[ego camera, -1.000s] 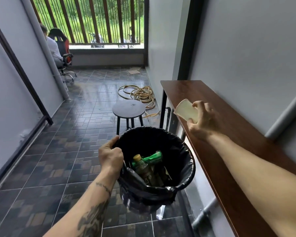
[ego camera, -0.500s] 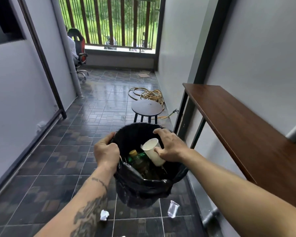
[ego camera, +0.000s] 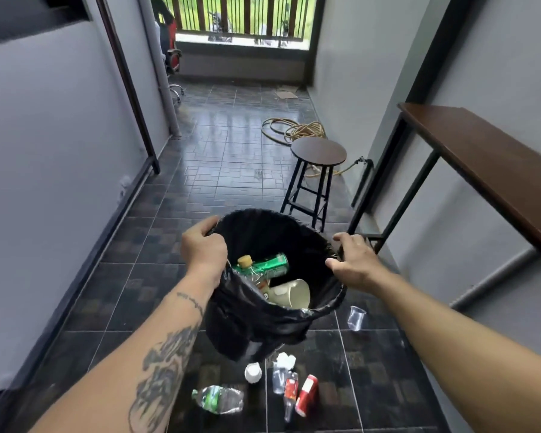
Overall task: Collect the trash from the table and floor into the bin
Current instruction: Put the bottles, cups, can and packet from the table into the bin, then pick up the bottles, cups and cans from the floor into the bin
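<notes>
Dark floor tiles (ego camera: 231, 157) carry the loose trash: just below the bin (ego camera: 275, 326) lie one clear bottle (ego camera: 220, 399), one white lid (ego camera: 253, 372), one crumpled tissue (ego camera: 286, 360), one red can (ego camera: 307, 395) and one red-labelled bottle (ego camera: 290, 389), with one clear cup (ego camera: 356, 318) at its right. The left hand (ego camera: 203, 249) grips the bin's left rim, and the right hand (ego camera: 353, 260) curls over its right rim (fingertips hidden by the liner). Inside the bin lie one paper cup (ego camera: 289, 293) and two green-labelled bottles (ego camera: 263, 267).

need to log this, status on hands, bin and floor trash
Left hand grips bin rim, right hand on opposite rim. Paper cup inside. Red can, clear bottle on floor.
</notes>
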Demonstrator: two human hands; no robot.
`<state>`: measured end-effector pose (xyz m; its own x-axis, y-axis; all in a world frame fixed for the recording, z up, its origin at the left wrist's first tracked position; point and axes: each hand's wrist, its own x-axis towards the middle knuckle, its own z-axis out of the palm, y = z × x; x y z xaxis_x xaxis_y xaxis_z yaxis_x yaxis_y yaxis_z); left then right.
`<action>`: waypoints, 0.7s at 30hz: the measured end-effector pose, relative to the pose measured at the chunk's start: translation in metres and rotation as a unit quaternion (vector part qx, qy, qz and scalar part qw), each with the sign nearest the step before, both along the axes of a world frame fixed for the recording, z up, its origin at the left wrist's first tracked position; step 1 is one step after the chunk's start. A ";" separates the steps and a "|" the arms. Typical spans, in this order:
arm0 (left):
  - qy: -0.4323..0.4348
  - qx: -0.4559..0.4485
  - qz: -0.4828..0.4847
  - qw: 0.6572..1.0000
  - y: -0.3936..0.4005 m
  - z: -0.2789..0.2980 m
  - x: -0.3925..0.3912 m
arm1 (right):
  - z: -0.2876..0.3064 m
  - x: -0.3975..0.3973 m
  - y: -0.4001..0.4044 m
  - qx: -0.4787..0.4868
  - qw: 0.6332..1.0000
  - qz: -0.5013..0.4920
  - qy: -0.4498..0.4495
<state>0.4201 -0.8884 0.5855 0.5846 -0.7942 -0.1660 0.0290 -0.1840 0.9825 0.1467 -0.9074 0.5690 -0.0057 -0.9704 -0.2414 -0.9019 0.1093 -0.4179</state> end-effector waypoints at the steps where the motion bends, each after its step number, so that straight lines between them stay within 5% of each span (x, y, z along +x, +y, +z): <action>1: -0.007 0.007 0.002 1.000 0.005 -0.002 0.011 | -0.006 0.009 0.004 0.022 0.999 -0.014 -0.021; 8: -0.031 0.038 0.045 0.998 0.026 -0.024 0.047 | -0.042 0.056 0.017 0.096 0.985 -0.068 -0.125; 14: -0.057 0.078 0.060 0.993 0.027 -0.070 0.060 | -0.082 0.077 0.009 0.048 0.970 -0.108 -0.212; 21: -0.196 0.158 0.047 0.967 0.022 -0.196 0.088 | -0.194 0.107 -0.025 0.041 0.967 -0.081 -0.237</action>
<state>0.5085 -0.8668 0.3896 0.7183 -0.6808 -0.1433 -0.3028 -0.4914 0.8166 0.2533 -0.9322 0.3751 -0.0263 -0.9438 -0.3295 -0.5789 0.2831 -0.7647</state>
